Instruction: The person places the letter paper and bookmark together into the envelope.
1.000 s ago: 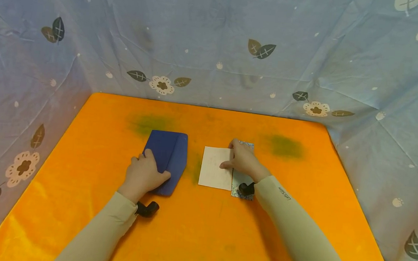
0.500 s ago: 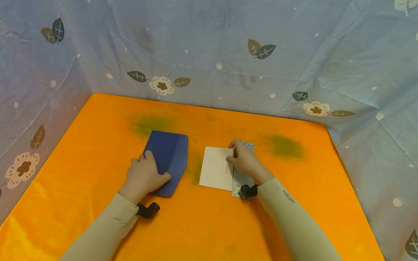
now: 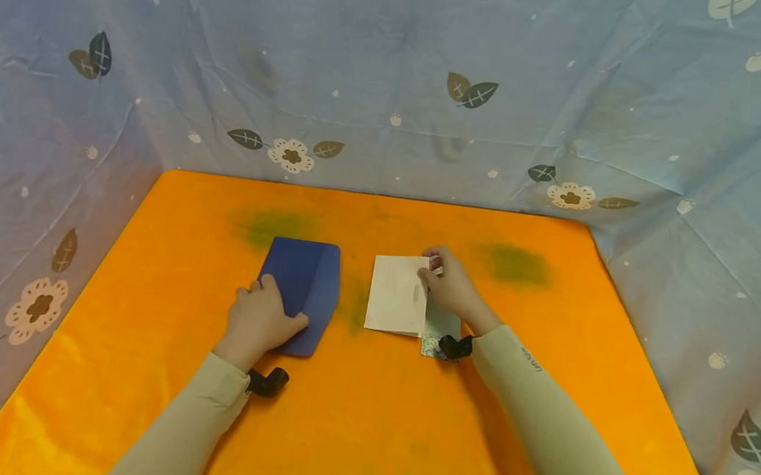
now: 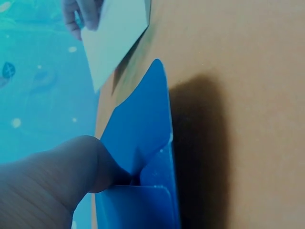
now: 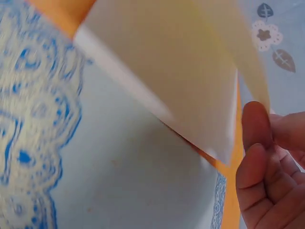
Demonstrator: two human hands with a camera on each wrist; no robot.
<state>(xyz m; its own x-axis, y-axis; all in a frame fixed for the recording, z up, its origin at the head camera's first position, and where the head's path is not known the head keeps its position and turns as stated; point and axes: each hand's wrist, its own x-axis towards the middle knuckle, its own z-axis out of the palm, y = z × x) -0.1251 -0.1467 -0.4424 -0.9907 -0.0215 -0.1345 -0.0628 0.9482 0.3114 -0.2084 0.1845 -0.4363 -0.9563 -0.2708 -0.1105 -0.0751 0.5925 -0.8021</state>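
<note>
Right fingers (image 3: 433, 269) pinching white card (image 3: 397, 305), lifted off patterned sheet (image 3: 442, 323); left fingers (image 3: 264, 288) pressing blue envelope (image 3: 304, 284). Orange desk (image 3: 368, 413), floral cloth (image 3: 391, 84) behind.

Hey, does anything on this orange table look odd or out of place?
Two dull green smudges stain the orange table near its far edge. Otherwise nothing stands out: the blue envelope lies flat and the white card looks undamaged.
</note>
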